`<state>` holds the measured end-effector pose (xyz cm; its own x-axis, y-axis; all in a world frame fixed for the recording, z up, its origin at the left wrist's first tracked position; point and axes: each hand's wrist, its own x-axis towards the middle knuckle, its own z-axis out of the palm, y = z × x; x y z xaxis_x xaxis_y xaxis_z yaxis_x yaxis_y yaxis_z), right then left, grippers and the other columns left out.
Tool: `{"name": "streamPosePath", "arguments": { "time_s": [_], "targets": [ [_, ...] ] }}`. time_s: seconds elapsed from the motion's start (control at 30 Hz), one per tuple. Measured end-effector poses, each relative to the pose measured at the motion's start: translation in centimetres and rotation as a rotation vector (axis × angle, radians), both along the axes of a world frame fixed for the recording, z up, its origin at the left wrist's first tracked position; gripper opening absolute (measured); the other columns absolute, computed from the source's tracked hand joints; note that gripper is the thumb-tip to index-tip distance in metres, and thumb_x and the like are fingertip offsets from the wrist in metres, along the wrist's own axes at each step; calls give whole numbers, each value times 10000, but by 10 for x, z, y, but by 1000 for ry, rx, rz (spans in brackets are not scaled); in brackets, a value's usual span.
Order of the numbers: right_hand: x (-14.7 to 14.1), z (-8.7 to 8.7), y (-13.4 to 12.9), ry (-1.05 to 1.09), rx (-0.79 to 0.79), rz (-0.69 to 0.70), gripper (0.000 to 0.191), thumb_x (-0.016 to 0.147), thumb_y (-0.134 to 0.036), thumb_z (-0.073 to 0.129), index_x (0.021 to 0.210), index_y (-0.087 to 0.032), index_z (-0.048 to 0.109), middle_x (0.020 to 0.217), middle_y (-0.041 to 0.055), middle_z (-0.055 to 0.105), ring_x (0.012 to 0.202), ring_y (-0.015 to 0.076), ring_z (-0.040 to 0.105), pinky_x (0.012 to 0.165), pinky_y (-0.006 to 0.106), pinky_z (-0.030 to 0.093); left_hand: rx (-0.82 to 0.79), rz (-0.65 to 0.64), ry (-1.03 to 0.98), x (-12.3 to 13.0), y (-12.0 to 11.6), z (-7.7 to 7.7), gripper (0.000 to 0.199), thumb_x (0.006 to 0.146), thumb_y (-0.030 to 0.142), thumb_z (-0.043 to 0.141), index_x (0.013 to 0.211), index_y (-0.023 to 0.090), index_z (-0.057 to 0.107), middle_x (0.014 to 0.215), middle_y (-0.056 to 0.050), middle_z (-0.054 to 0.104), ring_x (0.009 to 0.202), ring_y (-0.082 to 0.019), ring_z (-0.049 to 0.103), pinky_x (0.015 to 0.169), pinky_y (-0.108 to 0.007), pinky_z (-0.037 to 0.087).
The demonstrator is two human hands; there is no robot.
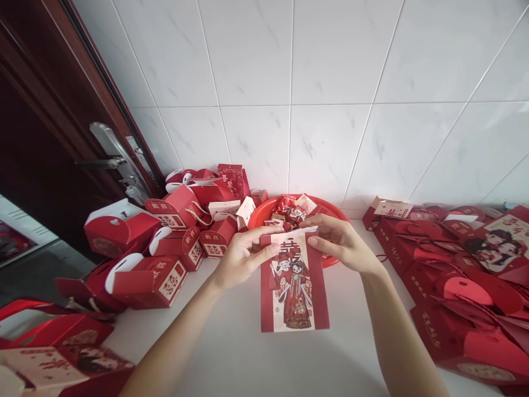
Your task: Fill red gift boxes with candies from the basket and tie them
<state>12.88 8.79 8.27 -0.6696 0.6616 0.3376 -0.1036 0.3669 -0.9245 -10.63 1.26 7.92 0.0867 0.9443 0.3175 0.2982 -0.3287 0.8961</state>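
A red and cream paper gift bag (295, 286) hangs upright before me, printed with a cartoon wedding couple and a large red character. My left hand (248, 251) pinches its top left corner, thumb on the front face. At the top right corner, my right hand (336, 242) grips the bag's edge, thumb in front and fingers behind. A bit of whitish edge shows along the bag's top; its inside is hidden. Just behind the hands stands a red plastic basket (336, 212) with wrapped sweets (296, 209) in it, partly covered by the bag and hands.
Several red candy boxes (155, 278) crowd the left side of the white table (231, 358). More red boxes (450, 298) are packed in rows at right. A tiled wall (326, 143) closes off the back; a dark door with a metal handle (111, 157) is far left.
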Motion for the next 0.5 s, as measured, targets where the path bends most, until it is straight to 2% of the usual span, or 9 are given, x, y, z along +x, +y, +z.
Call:
{"name": "streamPosePath", "arguments": {
  "time_s": [0.1,0.23,0.37,0.5],
  "targets": [
    [0,0,0,24,36,32,399,903,-388,701,1263,-224,648,641,-43,559,550,105,523,506,226,468,61,10,-10,0,1,0,411,842,429,742,1183,199,731,1184,-115,754,1030,-283,735,829,-366,642],
    [-2,-2,2,112,52,60,259,890,-326,721,1130,-234,751,838,27,697,612,105,568,525,229,490,103,13,-34,0,2,-1,337,836,401,752,1106,199,769,1141,-119,769,993,-278,749,787,-342,651],
    [-2,-4,2,93,27,57,220,853,-303,761,1061,-242,798,753,22,720,531,93,526,466,222,461,124,26,-31,0,2,-3,287,823,376,766,1041,191,794,1101,-120,782,972,-274,759,735,-305,657],
    [-1,-4,2,86,-30,64,244,815,-307,796,1052,-250,805,711,8,722,492,85,525,437,217,463,137,37,-1,-2,1,-2,249,815,333,765,1019,196,805,1068,-107,793,950,-260,765,752,-304,657]
  ]
}}
